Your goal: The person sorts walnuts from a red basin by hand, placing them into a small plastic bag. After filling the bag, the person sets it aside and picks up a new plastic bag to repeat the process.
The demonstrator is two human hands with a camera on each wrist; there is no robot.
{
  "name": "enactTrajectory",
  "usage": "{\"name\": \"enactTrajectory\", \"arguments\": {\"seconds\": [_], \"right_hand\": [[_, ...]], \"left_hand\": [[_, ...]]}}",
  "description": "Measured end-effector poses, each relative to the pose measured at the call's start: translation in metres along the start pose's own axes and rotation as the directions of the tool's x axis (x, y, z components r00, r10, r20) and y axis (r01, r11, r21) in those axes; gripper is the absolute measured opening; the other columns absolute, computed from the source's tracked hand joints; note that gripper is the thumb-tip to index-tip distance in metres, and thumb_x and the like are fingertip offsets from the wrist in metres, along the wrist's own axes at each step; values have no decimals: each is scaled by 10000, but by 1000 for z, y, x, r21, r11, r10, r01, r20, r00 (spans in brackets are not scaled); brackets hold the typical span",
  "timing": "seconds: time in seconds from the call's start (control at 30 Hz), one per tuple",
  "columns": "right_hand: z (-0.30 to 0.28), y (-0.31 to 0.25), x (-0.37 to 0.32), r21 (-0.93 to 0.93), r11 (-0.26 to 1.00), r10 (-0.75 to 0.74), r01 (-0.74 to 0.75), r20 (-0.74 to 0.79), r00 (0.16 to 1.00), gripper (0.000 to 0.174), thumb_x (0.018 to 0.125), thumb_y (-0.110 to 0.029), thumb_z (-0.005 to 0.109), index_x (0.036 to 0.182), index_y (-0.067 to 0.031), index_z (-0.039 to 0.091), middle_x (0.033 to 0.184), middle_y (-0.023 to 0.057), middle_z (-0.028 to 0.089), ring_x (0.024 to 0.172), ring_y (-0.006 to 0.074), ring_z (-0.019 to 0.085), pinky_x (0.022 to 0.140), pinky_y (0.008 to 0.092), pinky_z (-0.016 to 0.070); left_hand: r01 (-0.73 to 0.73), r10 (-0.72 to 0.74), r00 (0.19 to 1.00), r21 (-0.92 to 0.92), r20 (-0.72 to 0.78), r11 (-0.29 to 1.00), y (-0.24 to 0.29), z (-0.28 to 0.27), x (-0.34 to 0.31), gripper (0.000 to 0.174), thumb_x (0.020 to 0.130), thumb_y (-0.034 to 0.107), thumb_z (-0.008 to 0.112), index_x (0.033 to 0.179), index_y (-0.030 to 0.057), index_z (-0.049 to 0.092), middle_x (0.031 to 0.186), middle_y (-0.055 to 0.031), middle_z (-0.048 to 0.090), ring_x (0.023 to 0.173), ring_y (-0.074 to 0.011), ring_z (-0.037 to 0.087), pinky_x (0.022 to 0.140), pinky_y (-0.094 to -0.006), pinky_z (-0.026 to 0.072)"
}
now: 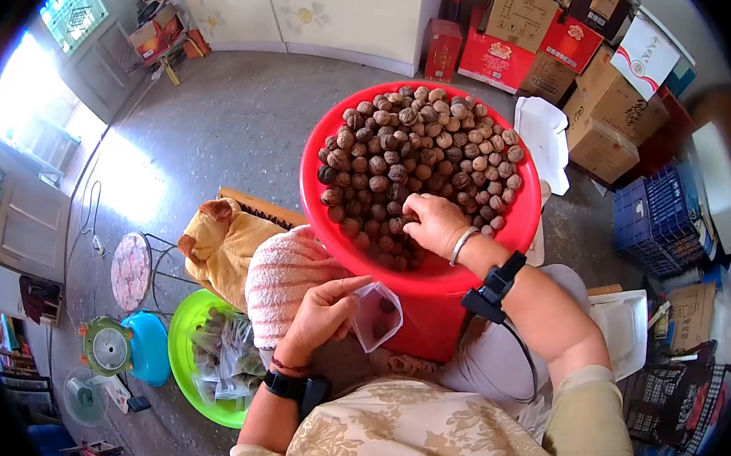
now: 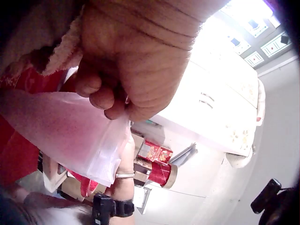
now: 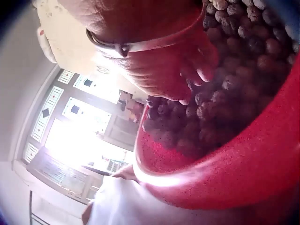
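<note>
Brown walnuts [image 1: 422, 139] fill a large red basin [image 1: 523, 214] in front of the person. The right hand [image 1: 438, 226], a bangle at its wrist, reaches in over the near part of the heap. Its bent fingers [image 3: 204, 72] come down right at the walnuts; whether they grip one I cannot tell. Below the basin's near rim, the left hand [image 1: 323, 311] pinches the edge of a clear plastic bag [image 1: 366, 334]. A dark round shape shows inside the bag. In the left wrist view the bag [image 2: 70, 136] hangs from the curled fingers and thumb.
A green basin [image 1: 181, 376] on the floor at left holds several filled plastic bags [image 1: 225, 358]. A striped towel [image 1: 285, 282] lies beside the left hand, near a yellow cloth [image 1: 228, 252]. A round stool [image 1: 131, 271] stands further left. Cardboard boxes [image 1: 602, 117] and a blue crate [image 1: 658, 219] line the right.
</note>
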State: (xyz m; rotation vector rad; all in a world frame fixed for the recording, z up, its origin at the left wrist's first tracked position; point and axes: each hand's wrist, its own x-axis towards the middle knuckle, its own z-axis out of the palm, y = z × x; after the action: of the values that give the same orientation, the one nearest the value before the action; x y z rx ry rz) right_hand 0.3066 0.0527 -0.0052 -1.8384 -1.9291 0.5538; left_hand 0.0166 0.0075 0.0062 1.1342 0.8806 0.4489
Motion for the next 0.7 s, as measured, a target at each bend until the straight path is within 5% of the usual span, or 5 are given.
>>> {"name": "enactTrajectory", "arguments": {"seconds": [0.17, 0.7], "right_hand": [[24, 5, 4, -99, 995, -8, 12, 43, 999, 274, 824, -131, 676, 1092, -82, 641, 1090, 193, 672, 1056, 401, 647, 925, 474, 527], [34, 6, 12, -106, 994, -13, 18, 46, 999, 235, 834, -136, 665, 1055, -61, 640, 1052, 200, 679, 1014, 419, 658, 884, 488, 534]], "left_hand": [[5, -5, 1000, 21, -3, 1000, 1, 0, -1, 386, 978, 73, 554, 1351, 44, 651, 642, 36, 586, 468, -39, 486, 440, -199, 399], [11, -11, 1000, 7, -11, 1000, 3, 2, 0, 412, 967, 59, 519, 1360, 29, 636, 629, 23, 579, 454, -53, 480, 425, -207, 389]]}}
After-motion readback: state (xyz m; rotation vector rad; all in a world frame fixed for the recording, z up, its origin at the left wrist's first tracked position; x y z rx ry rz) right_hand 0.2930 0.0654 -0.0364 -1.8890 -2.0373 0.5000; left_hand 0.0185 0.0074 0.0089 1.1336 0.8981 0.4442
